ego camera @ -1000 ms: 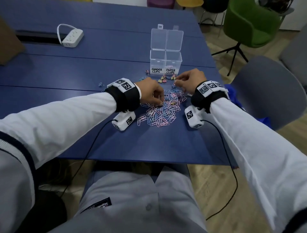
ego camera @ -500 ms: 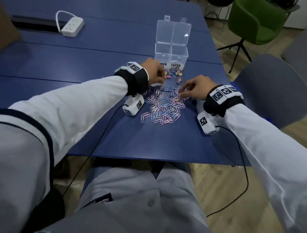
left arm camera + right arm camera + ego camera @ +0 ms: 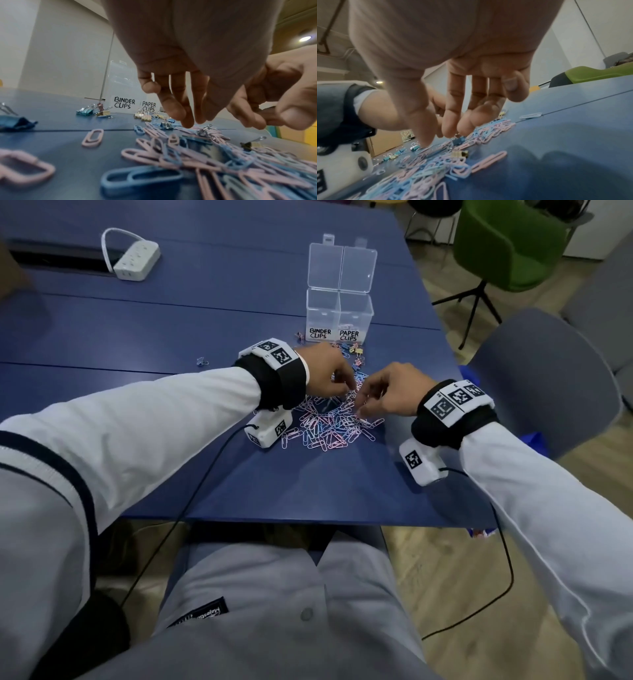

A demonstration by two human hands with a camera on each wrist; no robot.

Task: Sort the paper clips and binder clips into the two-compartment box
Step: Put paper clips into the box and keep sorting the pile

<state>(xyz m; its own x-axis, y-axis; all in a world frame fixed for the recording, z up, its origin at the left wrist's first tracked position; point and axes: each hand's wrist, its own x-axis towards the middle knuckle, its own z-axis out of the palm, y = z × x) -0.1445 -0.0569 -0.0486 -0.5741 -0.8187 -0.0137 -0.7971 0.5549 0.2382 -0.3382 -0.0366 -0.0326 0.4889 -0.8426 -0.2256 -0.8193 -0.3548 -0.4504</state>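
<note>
A heap of pink and blue paper clips (image 3: 329, 429) lies on the blue table (image 3: 171, 337), with small binder clips (image 3: 354, 352) mixed in and scattered towards the clear two-compartment box (image 3: 339, 313). The box stands open, labelled BINDER CLIPS on the left and PAPER CLIPS on the right. My left hand (image 3: 344, 388) reaches down onto the heap's far side; its fingertips (image 3: 187, 121) touch the clips beside a silver-handled binder clip (image 3: 204, 130). My right hand (image 3: 363, 405) meets it from the right. Its fingers (image 3: 448, 129) hover over a blue binder clip (image 3: 458, 140). I see nothing lifted by either hand.
One binder clip (image 3: 202, 361) lies apart to the left. A white power strip (image 3: 137, 260) sits at the back left. A grey chair (image 3: 548, 378) and a green chair (image 3: 507, 244) stand off the table's right side. The table's near edge (image 3: 274, 518) is close to my lap.
My left hand has come back from in front of the box down onto the heap. My right hand has slid left to meet it there.
</note>
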